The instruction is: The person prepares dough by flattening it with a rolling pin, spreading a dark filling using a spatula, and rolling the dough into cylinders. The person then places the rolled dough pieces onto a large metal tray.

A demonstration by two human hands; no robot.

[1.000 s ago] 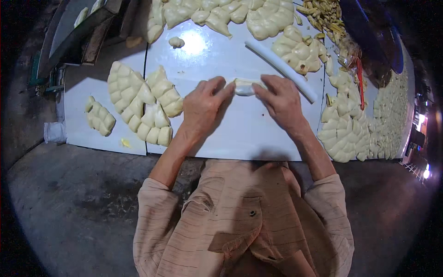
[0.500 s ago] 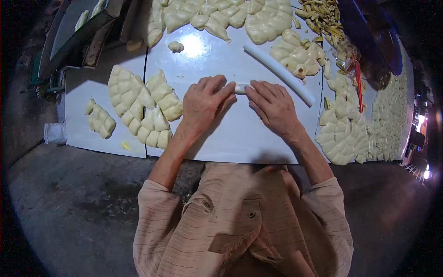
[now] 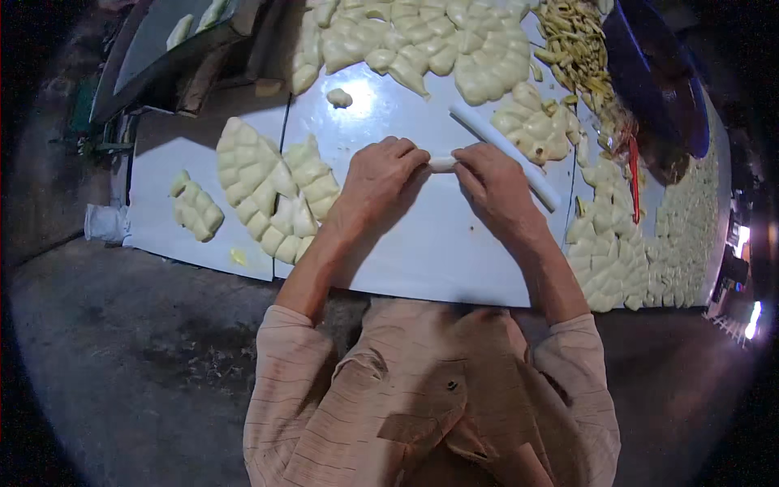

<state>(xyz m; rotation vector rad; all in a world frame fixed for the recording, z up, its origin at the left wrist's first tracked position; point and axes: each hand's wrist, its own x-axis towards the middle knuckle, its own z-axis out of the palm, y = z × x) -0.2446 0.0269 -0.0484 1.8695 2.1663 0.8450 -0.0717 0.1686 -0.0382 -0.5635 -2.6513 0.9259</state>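
A short, pale roll of dough (image 3: 442,165) lies low over the white table (image 3: 430,252), its middle showing between my two hands. My left hand (image 3: 380,177) curls its fingers round the left end. At the other end, the bent fingers of my right hand (image 3: 497,185) close on the roll. Both ends are hidden under my fingers. Just beyond my right hand, a white rod (image 3: 479,130) lies slantwise, partly covered by that hand. A small lump of dough (image 3: 339,98) sits apart, farther back.
Sheets of dough lumps lie left (image 3: 251,170), at the back (image 3: 398,36) and right (image 3: 608,256). Yellowish strips (image 3: 572,45) are heaped at the back right, near a dark blue basin (image 3: 657,73) and a red-handled tool (image 3: 634,183). A dark metal-edged tray (image 3: 174,61) stands back left.
My fingers have gone from lying stretched out to curling round the ends of the dough roll. More of the roll shows between my hands. The whole view has shifted slightly.
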